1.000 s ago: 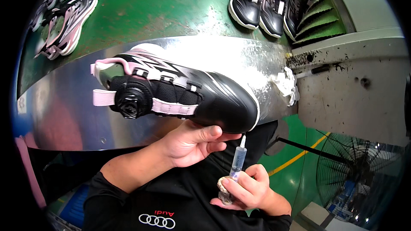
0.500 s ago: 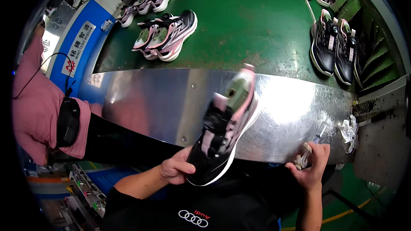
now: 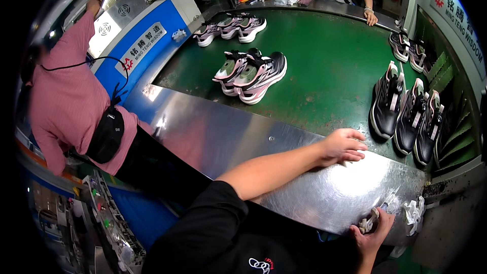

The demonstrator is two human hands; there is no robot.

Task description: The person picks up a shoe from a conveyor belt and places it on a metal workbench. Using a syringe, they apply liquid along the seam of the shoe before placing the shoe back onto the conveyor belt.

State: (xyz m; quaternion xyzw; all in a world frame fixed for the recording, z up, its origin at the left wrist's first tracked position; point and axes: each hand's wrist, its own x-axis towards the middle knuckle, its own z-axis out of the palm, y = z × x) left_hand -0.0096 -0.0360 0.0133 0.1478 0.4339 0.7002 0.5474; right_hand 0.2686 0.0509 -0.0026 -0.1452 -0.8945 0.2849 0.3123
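At left, a co-worker in pink [image 3: 81,106] stands by the desk [image 3: 324,56], on which a pair of pink-and-black shoes [image 3: 261,78] rests. The left hand [image 3: 341,147], which gripped a shoe by its toe half a second ago, has let go and reaches over the metal edge, fingers loosely spread and holding nothing visible. The right hand [image 3: 374,231] remains closed around the syringe [image 3: 384,206] above the metal. Farther right, three black shoes [image 3: 410,116] show clearly in a row, where two did before, near crumpled white tissue [image 3: 414,214].
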